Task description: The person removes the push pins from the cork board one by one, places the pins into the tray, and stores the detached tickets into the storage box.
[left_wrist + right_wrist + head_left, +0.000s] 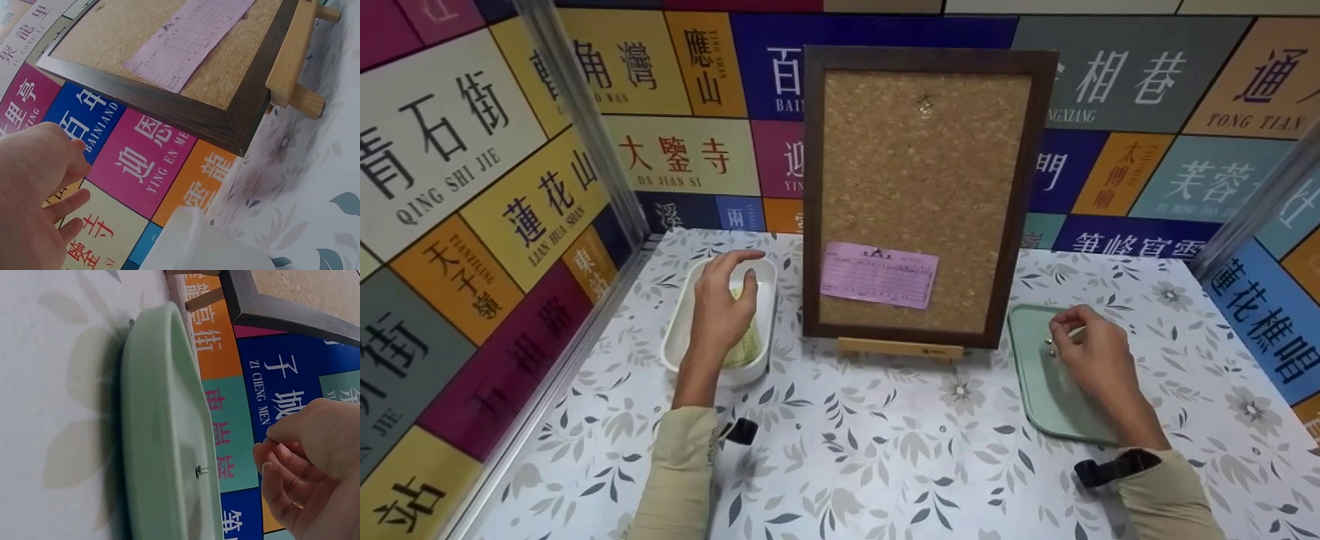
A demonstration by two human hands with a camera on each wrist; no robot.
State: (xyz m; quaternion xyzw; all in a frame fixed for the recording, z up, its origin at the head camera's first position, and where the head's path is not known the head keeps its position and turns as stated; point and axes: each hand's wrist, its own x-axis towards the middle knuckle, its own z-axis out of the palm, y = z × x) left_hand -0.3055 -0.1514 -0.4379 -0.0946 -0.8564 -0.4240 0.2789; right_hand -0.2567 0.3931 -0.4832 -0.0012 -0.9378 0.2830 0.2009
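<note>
One deep white oblong bin (pixel 765 274) at far left on the table (pixel 847 465), whose white surface is printed with grey leaves and flowers. Yellow-green printed item (pixel 745 349) lying inside; what it is, unclear. Left hand (pixel 720 307) above the bin, khaki sleeve (pixel 679 457) behind it. Its grip loose: thumb and forefinger curved well apart, nothing held.

Centre: upright rectangular cork board (pixel 915 187) in a dark brown wooden frame (pixel 814 202), standing on a light wooden stand (pixel 900 347). Small metallic cluster high on the cork, too small to make out. Pink rectangular paper slip (pixel 877 281) with printed grid low on the cork, toward its left; small dark fastener (pixel 877 252) at the slip's top edge.

Right: pale green tray (pixel 1042 401) with rounded corners, on the table. Small metal pin (pixel 198 471) on it, prongs showing in the right wrist view. Right hand (pixel 1099 352) over the tray, its grip drawn together, thumb meeting fingertips; cannot tell whether anything is pinched between.
</note>
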